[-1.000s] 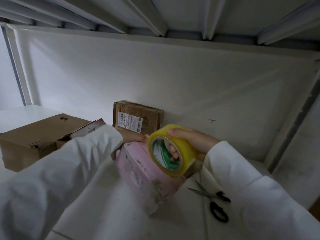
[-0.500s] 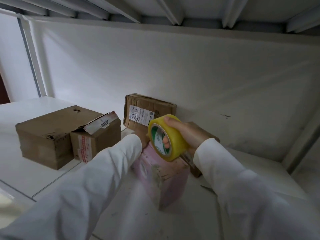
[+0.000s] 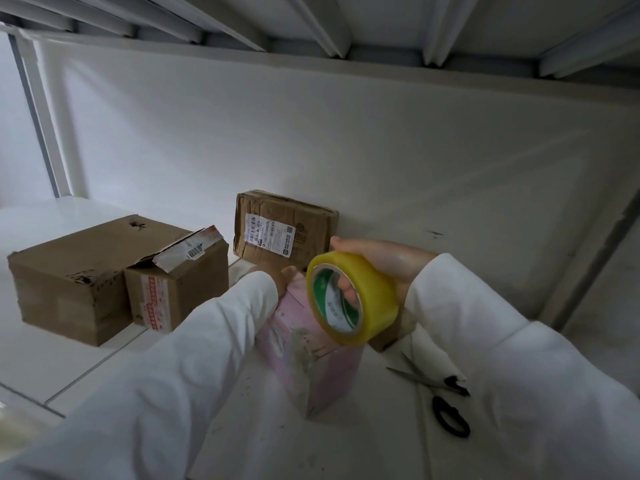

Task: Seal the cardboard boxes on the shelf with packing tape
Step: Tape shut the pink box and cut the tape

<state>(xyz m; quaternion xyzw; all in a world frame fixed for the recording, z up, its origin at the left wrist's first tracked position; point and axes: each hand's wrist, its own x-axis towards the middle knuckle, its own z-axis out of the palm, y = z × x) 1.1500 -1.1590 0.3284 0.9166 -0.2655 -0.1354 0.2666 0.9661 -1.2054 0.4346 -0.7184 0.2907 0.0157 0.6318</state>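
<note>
Head view: mid-frame, right hand (image 3: 388, 265) grips the tape roll (image 3: 353, 299), fingers curled through its core, above the pink box (image 3: 311, 358). Left hand (image 3: 282, 277) rests there, fingers hidden. Taping seems underway; next, pull tape along the seam.

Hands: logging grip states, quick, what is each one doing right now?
Left hand: rests on the pink box; fingers hidden, grip cannot be told.
Right hand: holds the yellow tape roll.
</note>
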